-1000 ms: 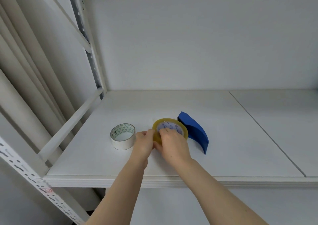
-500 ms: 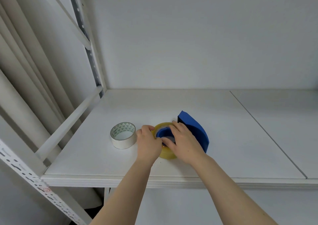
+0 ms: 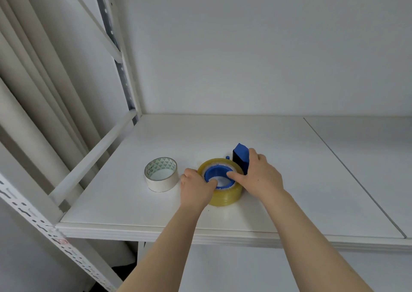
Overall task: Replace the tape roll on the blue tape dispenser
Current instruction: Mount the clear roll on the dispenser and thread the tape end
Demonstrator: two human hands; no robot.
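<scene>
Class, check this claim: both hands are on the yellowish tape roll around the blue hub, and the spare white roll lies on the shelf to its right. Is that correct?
Not quite. In the head view the white roll lies to the left of the yellowish tape roll, not the right. The rest holds: left hand and right hand are both on it, around the blue hub.

I see open shelf [image 3: 312,180] right and behind | white tape roll [image 3: 161,174] blocks left | side rail [image 3: 93,155] fences far left
</scene>
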